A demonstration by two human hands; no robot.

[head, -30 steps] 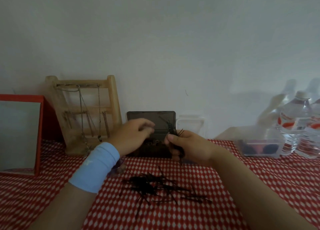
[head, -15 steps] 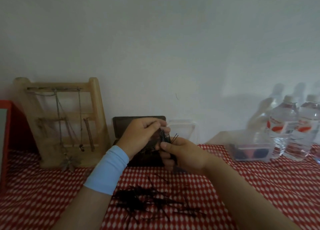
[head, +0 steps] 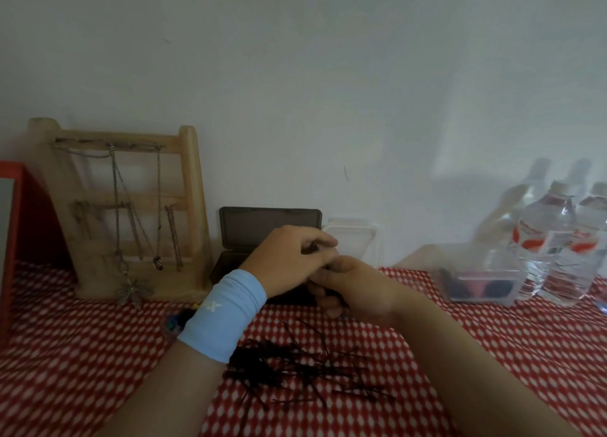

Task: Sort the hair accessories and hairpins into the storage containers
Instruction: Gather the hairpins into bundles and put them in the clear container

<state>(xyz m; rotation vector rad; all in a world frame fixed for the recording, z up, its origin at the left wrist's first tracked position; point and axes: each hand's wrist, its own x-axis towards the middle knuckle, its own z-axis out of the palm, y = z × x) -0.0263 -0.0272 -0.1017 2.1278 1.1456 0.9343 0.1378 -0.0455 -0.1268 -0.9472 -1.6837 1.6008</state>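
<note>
We look down from head height at a table covered with a red and white checked tablecloth (head: pixel 65 354), set against a pale wall.

Both hands meet in the middle of the view, touching each other. The left hand (head: pixel 289 259), with a light blue wristband (head: pixel 223 315) on its wrist, has its fingers curled, and its fingertips pinch the end of a black hairpin (head: pixel 310 247). The right hand (head: pixel 354 288) sits just below and to the right, with its fingers curled inward and the thumb laid across the top. A dark sliver of held hairpins (head: pixel 329 267) shows under that thumb, though we cannot count them.

A loose pile of hairpins (head: pixel 295 367) lies on the cloth near us, between the two forearms, in a black tangle.

Right behind the hands an open dark case (head: pixel 262 223) stands with its lid raised against the wall. The hands hide most of its base. Beside it to the right is a white container (head: pixel 351 239).

Far right, a clear storage box (head: pixel 479 282) holds dark and pink items, too blurred to name. Water bottles (head: pixel 558 249) with red labels stand just beside it.

On the left, a wooden jewellery stand (head: pixel 131 206) leans at the wall, with chains and pendants hanging from its rails. A red-framed mirror (head: pixel 10 239) is cut off by the left edge. A small colourful object (head: pixel 175 321) lies by the wristband, and we cannot identify it.
</note>
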